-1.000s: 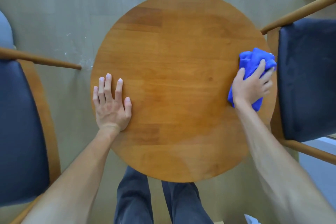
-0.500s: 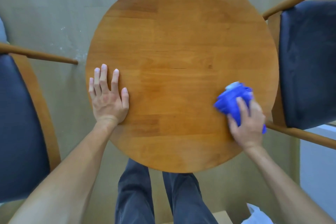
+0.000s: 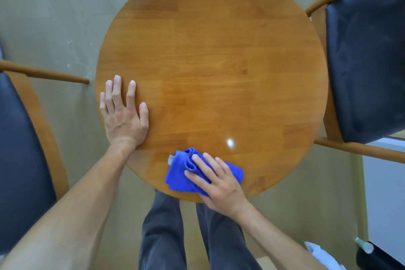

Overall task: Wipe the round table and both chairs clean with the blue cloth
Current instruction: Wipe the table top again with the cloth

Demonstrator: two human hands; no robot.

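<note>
— What does the cloth look like from where you stand?

— The blue cloth is bunched into soft folds, a deep bright blue, with a small pale tag poking out at its left edge. It lies on the near rim of the round counter, just in front of my legs. My right hand lies on top of it, fingers spread and nearly flat, pressing it down rather than curled round it.

— And the other hand?

— My left hand rests palm down on the left edge of the counter, fingers open and apart, holding nothing.

— Anything you can't make out?

— Part of the cloth is hidden under my right palm, so I can't tell its full outline. The left chair and the right chair are both cut off by the frame; I see only their seats and some of the rails. Something pale and something dark sit at the bottom right corner, too cropped to name.

— Materials?

— The counter is a smooth, glossy disc of jointed wooden strips, warm orange-brown, with one bright spot of glare just beyond the cloth. The chairs have dark, matte padded seats in slim rounded wooden frames. The floor is a dull beige.
</note>
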